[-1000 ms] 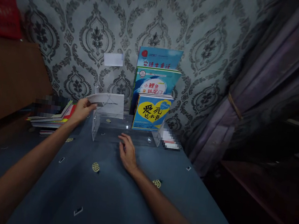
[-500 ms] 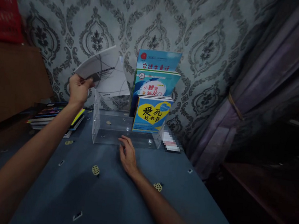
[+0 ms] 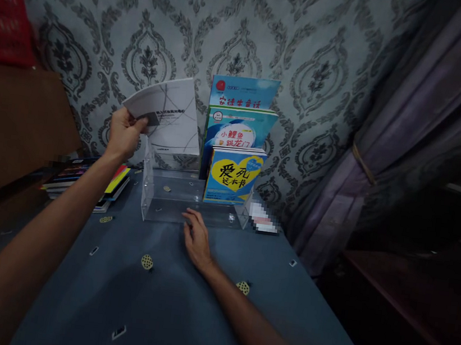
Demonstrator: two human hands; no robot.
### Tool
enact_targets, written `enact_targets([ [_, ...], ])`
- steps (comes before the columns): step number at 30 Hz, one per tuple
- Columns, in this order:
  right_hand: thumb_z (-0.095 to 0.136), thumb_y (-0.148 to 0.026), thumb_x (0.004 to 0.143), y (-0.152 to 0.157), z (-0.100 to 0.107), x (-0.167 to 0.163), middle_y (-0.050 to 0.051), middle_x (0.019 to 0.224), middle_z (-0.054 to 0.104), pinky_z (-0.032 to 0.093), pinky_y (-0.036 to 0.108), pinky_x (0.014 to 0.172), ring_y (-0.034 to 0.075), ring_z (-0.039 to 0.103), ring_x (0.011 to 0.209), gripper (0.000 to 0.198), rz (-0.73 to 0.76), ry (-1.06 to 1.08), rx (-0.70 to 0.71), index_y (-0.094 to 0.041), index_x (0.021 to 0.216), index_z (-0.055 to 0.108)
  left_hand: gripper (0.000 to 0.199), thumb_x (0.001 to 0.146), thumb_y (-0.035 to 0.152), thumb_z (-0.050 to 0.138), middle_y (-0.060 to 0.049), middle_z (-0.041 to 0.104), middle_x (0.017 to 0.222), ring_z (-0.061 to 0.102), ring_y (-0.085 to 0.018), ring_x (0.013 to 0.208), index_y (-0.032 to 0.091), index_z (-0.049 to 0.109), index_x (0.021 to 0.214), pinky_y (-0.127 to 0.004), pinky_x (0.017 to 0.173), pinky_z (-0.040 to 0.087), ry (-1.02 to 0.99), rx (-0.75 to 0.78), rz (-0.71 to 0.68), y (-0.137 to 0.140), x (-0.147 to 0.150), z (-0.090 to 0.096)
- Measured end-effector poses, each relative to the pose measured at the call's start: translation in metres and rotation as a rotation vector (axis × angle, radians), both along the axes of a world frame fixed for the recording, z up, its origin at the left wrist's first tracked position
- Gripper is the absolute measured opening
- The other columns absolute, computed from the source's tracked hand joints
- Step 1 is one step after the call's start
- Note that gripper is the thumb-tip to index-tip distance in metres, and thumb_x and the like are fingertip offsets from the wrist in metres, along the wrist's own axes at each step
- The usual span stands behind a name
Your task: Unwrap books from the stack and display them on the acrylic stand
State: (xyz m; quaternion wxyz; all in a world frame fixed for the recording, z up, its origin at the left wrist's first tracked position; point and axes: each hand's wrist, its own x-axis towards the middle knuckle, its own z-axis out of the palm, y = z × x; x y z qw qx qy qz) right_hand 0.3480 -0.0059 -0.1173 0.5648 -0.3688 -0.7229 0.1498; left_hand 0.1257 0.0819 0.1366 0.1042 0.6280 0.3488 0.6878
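My left hand grips a thin white booklet by its left edge, thumb on the front cover. The booklet is raised over the left side of a clear acrylic stepped rack. Three books stand one before another on the rack's right side: a light-blue one at the back, a teal one in the middle, and a blue one with a yellow heart in front. My right hand is by the rack's front edge, palm inward and fingers stretched, holding nothing.
A stack of books lies left of the rack, behind my left forearm. Farther left are a brown box and a red basket. A blurred-out white item lies right of the rack. A tied curtain hangs at the right.
The booklet has tilted to a more upright, flatter pose, its front cover now facing me more fully. My left hand shifted slightly right. My right hand has stayed in place.
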Motion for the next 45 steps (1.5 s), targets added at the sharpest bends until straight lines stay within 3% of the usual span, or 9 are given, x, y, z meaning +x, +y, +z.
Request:
enact_targets([
  [4, 0.045, -0.016, 0.095, -0.001, 0.001, 0.000, 0.013, 0.128, 0.065, 0.051, 0.042, 0.106, 0.024, 0.064, 0.120, 0.033, -0.001, -0.001, -0.012, -0.021, 0.118, 0.069, 0.024, 0.065, 0.019, 0.068, -0.002, 0.067, 0.081, 0.061, -0.016, 0.069, 0.015, 0.069, 0.089, -0.026, 0.062, 0.053, 0.021, -0.025, -0.013, -0.001, 0.008, 0.004],
  [10, 0.044, -0.016, 0.097, -0.001, 0.001, 0.001, 0.013, 0.128, 0.065, 0.050, 0.039, 0.106, 0.022, 0.063, 0.121, 0.031, 0.005, -0.007, -0.002, -0.020, 0.118, 0.067, 0.023, 0.064, 0.022, 0.065, -0.001, 0.065, 0.074, 0.059, -0.017, 0.067, 0.017, 0.069, 0.086, -0.027, 0.061, 0.050, 0.064, -0.059, 0.016, 0.005, 0.010, -0.007],
  [16, 0.043, -0.019, 0.098, -0.001, 0.001, 0.001, 0.014, 0.129, 0.064, 0.051, 0.039, 0.105, 0.022, 0.063, 0.120, 0.030, 0.006, -0.014, -0.015, -0.020, 0.117, 0.067, 0.019, 0.059, 0.024, 0.066, 0.002, 0.061, 0.066, 0.054, -0.014, 0.061, 0.017, 0.065, 0.077, -0.024, 0.055, 0.046, 0.112, -0.206, -0.025, 0.007, 0.000, -0.030],
  [19, 0.044, -0.019, 0.098, -0.001, 0.000, 0.000, 0.013, 0.129, 0.064, 0.051, 0.038, 0.105, 0.022, 0.063, 0.121, 0.029, -0.002, -0.014, -0.014, -0.020, 0.116, 0.067, 0.024, 0.059, 0.031, 0.069, 0.002, 0.061, 0.067, 0.055, -0.016, 0.064, 0.018, 0.065, 0.078, -0.028, 0.061, 0.049, 0.099, -0.295, -0.084, 0.002, -0.004, -0.045],
  [22, 0.045, -0.017, 0.097, -0.001, 0.000, 0.000, 0.013, 0.128, 0.065, 0.052, 0.039, 0.104, 0.022, 0.064, 0.120, 0.029, -0.012, -0.011, -0.009, -0.021, 0.116, 0.067, 0.024, 0.059, 0.035, 0.072, 0.000, 0.062, 0.068, 0.056, -0.017, 0.067, 0.019, 0.065, 0.076, -0.030, 0.066, 0.050, 0.077, -0.280, -0.124, -0.005, -0.004, -0.054],
  [29, 0.045, -0.016, 0.096, 0.000, 0.000, 0.001, 0.013, 0.128, 0.065, 0.053, 0.041, 0.104, 0.023, 0.065, 0.120, 0.031, -0.017, -0.023, 0.009, -0.021, 0.118, 0.068, 0.029, 0.071, 0.046, 0.071, -0.007, 0.074, 0.089, 0.064, -0.026, 0.089, 0.021, 0.074, 0.085, -0.035, 0.081, 0.051, 0.255, -0.223, -0.127, -0.033, -0.005, -0.065],
  [36, 0.045, -0.017, 0.097, -0.001, 0.002, 0.001, 0.014, 0.127, 0.066, 0.055, 0.040, 0.103, 0.023, 0.066, 0.119, 0.030, -0.019, -0.029, 0.022, -0.020, 0.116, 0.068, 0.036, 0.073, 0.046, 0.072, -0.009, 0.075, 0.113, 0.065, -0.029, 0.110, 0.020, 0.075, 0.098, -0.040, 0.099, 0.048, 0.234, -0.188, -0.148, -0.040, -0.004, -0.068],
  [42, 0.045, -0.017, 0.096, 0.000, 0.000, 0.002, 0.014, 0.128, 0.066, 0.054, 0.041, 0.103, 0.024, 0.066, 0.119, 0.031, -0.015, -0.021, 0.022, -0.020, 0.116, 0.069, 0.043, 0.073, 0.038, 0.072, -0.009, 0.069, 0.126, 0.063, -0.027, 0.119, 0.022, 0.071, 0.113, -0.037, 0.097, 0.051, 0.200, -0.191, -0.136, -0.047, -0.005, -0.069],
  [45, 0.046, -0.018, 0.097, 0.000, 0.000, 0.002, 0.014, 0.128, 0.066, 0.054, 0.042, 0.103, 0.024, 0.065, 0.120, 0.031, -0.012, -0.021, 0.015, -0.021, 0.117, 0.070, 0.040, 0.075, 0.040, 0.071, -0.008, 0.071, 0.123, 0.064, -0.026, 0.116, 0.022, 0.073, 0.111, -0.037, 0.097, 0.051, 0.199, -0.168, -0.125, -0.050, -0.008, -0.073],
])
